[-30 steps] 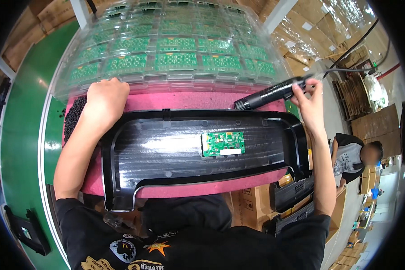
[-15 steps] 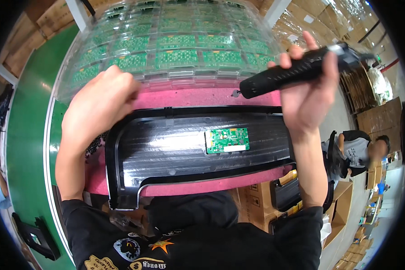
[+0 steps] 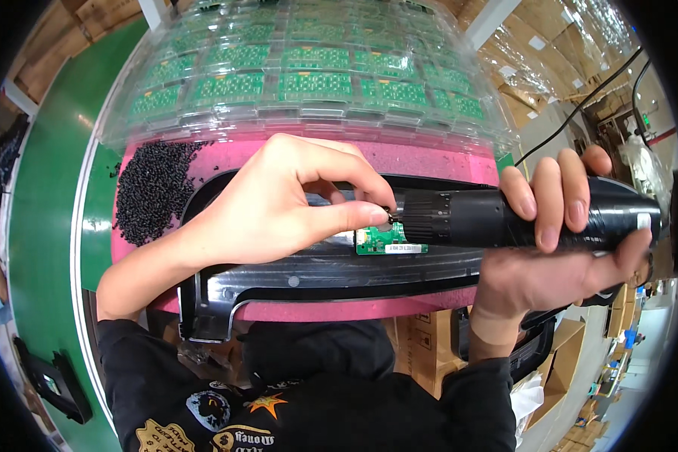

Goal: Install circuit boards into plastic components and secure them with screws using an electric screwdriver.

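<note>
My right hand (image 3: 539, 275) is wrapped round a black electric screwdriver (image 3: 459, 218), held level with its tip pointing left. At that tip my left hand (image 3: 275, 200) pinches a small dark screw (image 3: 389, 217) between thumb and forefinger, partly hidden by the fingers. Below them a green circuit board (image 3: 369, 244) lies in a long black plastic housing (image 3: 309, 286), its upper part covered by the hand and tool. The housing rests on a pink mat (image 3: 339, 309). Beside my left forearm, a heap of small black screws (image 3: 154, 188) spreads over the mat.
Stacked clear plastic trays (image 3: 316, 113) filled with green circuit boards stand at the mat's far side. Cardboard boxes (image 3: 422, 350) are below the near edge. Another black housing (image 3: 53, 380) is at the lower left. A black cable (image 3: 580, 105) hangs at the upper right.
My left hand has come right from the screw heap to the screwdriver's tip. The screwdriver has turned level and come down over the board with my right hand.
</note>
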Demonstrator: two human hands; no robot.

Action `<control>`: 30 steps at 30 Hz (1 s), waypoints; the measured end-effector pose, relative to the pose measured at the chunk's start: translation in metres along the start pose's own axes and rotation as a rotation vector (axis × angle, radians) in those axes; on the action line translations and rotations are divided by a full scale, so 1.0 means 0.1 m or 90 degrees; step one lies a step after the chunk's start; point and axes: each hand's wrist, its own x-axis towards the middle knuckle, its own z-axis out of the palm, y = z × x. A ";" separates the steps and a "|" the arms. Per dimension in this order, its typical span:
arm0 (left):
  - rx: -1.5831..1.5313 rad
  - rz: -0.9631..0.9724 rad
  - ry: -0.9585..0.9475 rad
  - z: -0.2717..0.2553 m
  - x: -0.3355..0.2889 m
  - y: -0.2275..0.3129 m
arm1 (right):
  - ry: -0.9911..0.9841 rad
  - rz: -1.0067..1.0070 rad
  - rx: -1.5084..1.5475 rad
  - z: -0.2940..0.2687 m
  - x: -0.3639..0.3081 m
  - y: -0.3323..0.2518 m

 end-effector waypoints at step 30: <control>0.403 0.348 -0.018 0.13 0.04 -0.22 | -0.114 0.055 -0.062 -0.15 -0.05 0.00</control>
